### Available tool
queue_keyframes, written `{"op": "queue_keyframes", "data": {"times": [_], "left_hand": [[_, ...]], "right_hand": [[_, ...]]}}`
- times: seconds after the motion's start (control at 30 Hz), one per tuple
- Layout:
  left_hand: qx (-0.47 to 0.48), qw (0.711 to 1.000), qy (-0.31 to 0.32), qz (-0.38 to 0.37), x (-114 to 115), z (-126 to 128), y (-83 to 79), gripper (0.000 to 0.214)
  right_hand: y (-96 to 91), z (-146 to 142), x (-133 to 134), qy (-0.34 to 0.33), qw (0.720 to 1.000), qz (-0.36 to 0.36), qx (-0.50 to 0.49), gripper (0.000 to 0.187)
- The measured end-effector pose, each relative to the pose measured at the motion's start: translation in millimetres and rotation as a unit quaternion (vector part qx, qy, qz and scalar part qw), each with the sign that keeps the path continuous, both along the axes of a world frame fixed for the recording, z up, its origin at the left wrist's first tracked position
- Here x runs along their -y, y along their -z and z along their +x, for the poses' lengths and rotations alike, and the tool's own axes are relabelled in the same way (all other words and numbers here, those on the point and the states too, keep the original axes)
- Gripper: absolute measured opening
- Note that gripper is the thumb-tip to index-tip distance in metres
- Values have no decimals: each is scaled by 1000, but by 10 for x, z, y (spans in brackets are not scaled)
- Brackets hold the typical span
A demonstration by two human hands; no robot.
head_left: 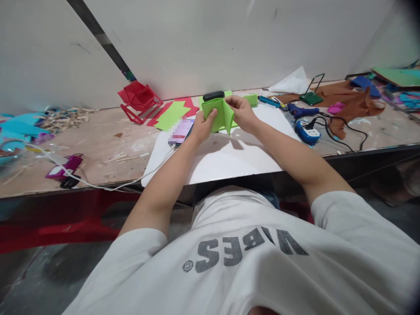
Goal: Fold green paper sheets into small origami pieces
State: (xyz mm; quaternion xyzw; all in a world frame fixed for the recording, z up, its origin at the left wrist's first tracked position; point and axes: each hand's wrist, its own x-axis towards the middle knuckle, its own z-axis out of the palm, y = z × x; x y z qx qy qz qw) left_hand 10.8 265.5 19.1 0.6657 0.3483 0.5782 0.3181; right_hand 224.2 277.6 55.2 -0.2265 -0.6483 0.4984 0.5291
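Both hands hold a folded piece of lime-green sheet (216, 117) above a white board (239, 157). My left hand (204, 126) grips its left panel, thumb pressed on the front. The fingers of my right hand (241, 111) pinch the upper right edge, where a flap angles outward. Whether the sheet is paper, felt or foam I cannot tell. Behind it lie a black oblong object (213, 96) and another lime-green strip (252, 100). A phone (184, 131) with a lit, partly blurred screen rests beside my left wrist.
At the back left stands a small red chair-shaped model (138, 101) near red and green sheets (172, 113). A glue gun (302, 110), blue power socket (307, 132), pliers (269, 102) and brown cloth (351, 105) lie right. A white cable (98, 186) crosses the left side.
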Motion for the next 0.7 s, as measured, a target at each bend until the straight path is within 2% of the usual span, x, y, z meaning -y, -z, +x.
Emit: {"op": "queue_keyframes", "data": {"times": [0.17,0.27,0.33,0.43,0.57,0.7], "left_hand": [[16,999,24,-19,4,-19,-17,95],[23,998,45,-29,4,-6,-7,90],[26,998,45,-33,1,6,7,89],[32,998,34,-29,-20,9,29,90],[27,998,37,-36,-66,-12,52,92],[21,999,21,-11,-98,-22,51,93]], "right_hand": [[13,0,-11,-3,1000,12,19,80],[-46,57,66,37,998,32,32,75],[-95,110,131,63,995,65,43,71],[-119,166,163,52,990,115,68,60],[-30,168,63,44,978,171,112,51],[10,171,33,55,964,247,81,52]]}}
